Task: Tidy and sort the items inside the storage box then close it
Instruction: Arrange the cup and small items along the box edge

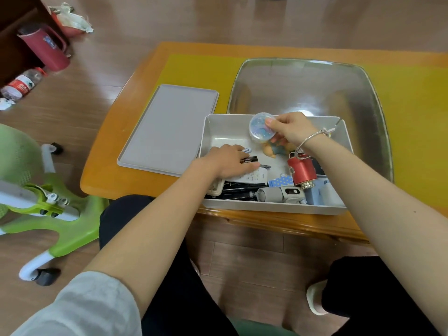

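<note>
A white storage box point(211, 134) stands open on the table's near edge, its grey lid point(169, 127) lying flat to the left. My right hand point(291, 128) holds a small round clear container point(260, 127) with blue and pink bits above the box's far side. My left hand point(230, 161) reaches into the box and grips batteries, a black one point(249, 160) and a white one point(247, 150) poking out. Inside lie a small toy figure point(275, 149), a red cylinder point(303, 170), a white remote point(254, 177), a blue dotted card point(281, 181) and a grey gadget point(281, 194).
A large metal tray point(303, 88) sits behind the box on the yellow mat point(194, 71). The orange table's edge point(101, 180) runs at my knees. A green chair base point(63, 221) stands left, with a red jug point(46, 49) and a bottle point(21, 84) on the floor.
</note>
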`<act>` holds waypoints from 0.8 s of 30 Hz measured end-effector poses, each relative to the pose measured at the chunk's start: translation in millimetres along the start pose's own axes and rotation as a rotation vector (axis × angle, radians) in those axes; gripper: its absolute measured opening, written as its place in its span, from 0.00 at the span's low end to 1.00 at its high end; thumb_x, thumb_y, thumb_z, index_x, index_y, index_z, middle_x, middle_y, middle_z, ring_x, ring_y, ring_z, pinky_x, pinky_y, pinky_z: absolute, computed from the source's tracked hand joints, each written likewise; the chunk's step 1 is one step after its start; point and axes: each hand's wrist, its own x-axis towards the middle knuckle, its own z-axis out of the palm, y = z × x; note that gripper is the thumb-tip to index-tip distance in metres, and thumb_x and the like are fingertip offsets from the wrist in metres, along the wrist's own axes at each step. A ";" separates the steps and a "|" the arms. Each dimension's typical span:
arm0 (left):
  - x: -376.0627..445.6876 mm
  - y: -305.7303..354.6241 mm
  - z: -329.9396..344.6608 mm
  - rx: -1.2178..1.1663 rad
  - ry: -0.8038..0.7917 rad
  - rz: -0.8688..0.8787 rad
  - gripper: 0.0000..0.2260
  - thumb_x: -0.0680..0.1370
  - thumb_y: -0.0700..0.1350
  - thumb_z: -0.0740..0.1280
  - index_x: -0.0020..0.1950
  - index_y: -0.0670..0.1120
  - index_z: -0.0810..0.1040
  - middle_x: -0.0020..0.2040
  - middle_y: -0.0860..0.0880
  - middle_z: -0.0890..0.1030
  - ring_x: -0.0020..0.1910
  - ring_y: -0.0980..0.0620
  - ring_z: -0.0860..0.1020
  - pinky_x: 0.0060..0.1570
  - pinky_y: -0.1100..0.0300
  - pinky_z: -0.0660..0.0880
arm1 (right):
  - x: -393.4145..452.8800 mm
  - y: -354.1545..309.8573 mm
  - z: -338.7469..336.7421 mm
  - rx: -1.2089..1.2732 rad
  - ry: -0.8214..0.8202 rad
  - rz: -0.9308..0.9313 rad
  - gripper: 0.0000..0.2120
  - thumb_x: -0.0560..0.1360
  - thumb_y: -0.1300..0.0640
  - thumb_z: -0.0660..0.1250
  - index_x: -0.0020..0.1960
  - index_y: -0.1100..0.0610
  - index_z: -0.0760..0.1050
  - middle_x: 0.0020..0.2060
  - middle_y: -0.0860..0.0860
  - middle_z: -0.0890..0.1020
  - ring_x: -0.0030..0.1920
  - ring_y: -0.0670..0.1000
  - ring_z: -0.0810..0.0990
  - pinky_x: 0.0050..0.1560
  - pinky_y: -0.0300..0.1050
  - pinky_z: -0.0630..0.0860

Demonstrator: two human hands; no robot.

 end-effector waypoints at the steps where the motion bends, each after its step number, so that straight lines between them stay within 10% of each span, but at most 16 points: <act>1: -3.8 -0.7 -0.5 -0.015 0.014 0.015 0.34 0.76 0.71 0.50 0.76 0.54 0.62 0.76 0.50 0.62 0.73 0.45 0.62 0.68 0.46 0.62 | 1.2 -0.9 2.8 -0.003 -0.002 0.014 0.18 0.77 0.50 0.64 0.51 0.66 0.78 0.31 0.56 0.77 0.29 0.52 0.73 0.31 0.41 0.72; 8: -17.1 6.3 1.9 -0.151 0.172 0.022 0.18 0.80 0.59 0.58 0.61 0.47 0.70 0.58 0.46 0.76 0.55 0.45 0.74 0.52 0.49 0.70 | 10.1 -4.0 21.2 -0.081 -0.043 0.036 0.12 0.77 0.54 0.65 0.39 0.62 0.75 0.31 0.59 0.77 0.22 0.53 0.73 0.23 0.41 0.68; 14: -18.0 5.9 8.7 0.032 0.080 -0.005 0.28 0.78 0.65 0.55 0.70 0.47 0.67 0.67 0.43 0.70 0.66 0.42 0.67 0.65 0.46 0.63 | 16.5 -4.1 28.1 -0.314 -0.023 -0.013 0.15 0.78 0.52 0.64 0.37 0.61 0.78 0.35 0.61 0.82 0.17 0.41 0.71 0.34 0.42 0.72; 19: -19.8 4.2 11.2 0.025 0.093 0.012 0.26 0.78 0.65 0.56 0.69 0.49 0.67 0.65 0.45 0.73 0.64 0.43 0.69 0.65 0.45 0.62 | 15.7 -5.2 23.4 -0.474 0.099 -0.112 0.11 0.75 0.60 0.68 0.55 0.63 0.80 0.50 0.59 0.83 0.51 0.54 0.81 0.58 0.43 0.73; 24: -24.1 6.5 10.3 -0.167 0.242 -0.047 0.25 0.77 0.62 0.62 0.63 0.45 0.67 0.57 0.44 0.78 0.55 0.43 0.75 0.51 0.51 0.68 | 8.1 -3.2 18.9 -0.650 -0.037 -0.177 0.14 0.75 0.67 0.62 0.57 0.57 0.80 0.51 0.57 0.82 0.48 0.54 0.79 0.52 0.40 0.72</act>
